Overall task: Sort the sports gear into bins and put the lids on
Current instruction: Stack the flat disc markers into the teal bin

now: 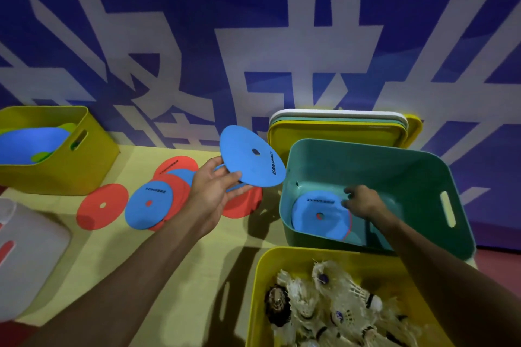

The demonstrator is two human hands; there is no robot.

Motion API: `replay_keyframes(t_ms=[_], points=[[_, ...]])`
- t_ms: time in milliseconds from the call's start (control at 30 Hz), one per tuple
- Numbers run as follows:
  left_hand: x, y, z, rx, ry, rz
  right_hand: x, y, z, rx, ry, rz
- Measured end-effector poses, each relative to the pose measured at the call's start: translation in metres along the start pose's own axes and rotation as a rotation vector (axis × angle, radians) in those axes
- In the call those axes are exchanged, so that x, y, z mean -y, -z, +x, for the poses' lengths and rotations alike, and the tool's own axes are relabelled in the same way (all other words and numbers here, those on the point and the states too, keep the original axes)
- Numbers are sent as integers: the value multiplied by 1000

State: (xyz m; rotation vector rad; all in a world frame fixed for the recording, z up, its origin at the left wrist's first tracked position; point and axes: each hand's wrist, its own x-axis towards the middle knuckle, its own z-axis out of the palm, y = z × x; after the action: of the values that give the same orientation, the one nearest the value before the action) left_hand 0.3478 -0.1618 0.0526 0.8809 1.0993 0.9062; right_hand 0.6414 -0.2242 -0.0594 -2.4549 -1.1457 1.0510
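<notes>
My left hand (215, 187) holds a blue flat disc (251, 156) up above the table, just left of the teal bin (423, 175). My right hand (362, 201) reaches down inside that teal bin, fingers apart over a blue disc (315, 220) that lies on the bin floor on top of a red one. Loose red and blue discs (148, 204) lie scattered on the yellow table (118, 248) left of my left hand. A stack of lids (338, 129), white, teal and yellow, leans against the wall behind the teal bin.
A yellow bin (70, 169) at the far left holds blue and green discs. Another yellow bin (262, 290) at the front holds several worn shuttlecocks (324, 304). A white bin (25, 262) sits at the left edge. A blue banner wall stands right behind the table.
</notes>
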Motion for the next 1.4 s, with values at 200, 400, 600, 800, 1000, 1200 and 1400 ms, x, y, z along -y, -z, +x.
replay_keyframes(t_ms=[200,400,600,800,1000,1200,1400], points=[[-4,-29,-12,142,-28,23,39,19,-44,109,123,665],[4,-57,-21,215,15,60,54,45,-91,133,193,976],[17,-64,-25,288,109,227,28,54,-109,-49,167,985],[14,-45,-24,200,104,304,0,56,-95,-171,80,885],[3,-17,-24,136,31,299,-6,31,-53,-187,-94,571],[-2,-3,-22,52,-31,236,5,3,-18,-139,-86,359],[4,0,-14,35,-1,232,6,-7,-12,5,-74,144]])
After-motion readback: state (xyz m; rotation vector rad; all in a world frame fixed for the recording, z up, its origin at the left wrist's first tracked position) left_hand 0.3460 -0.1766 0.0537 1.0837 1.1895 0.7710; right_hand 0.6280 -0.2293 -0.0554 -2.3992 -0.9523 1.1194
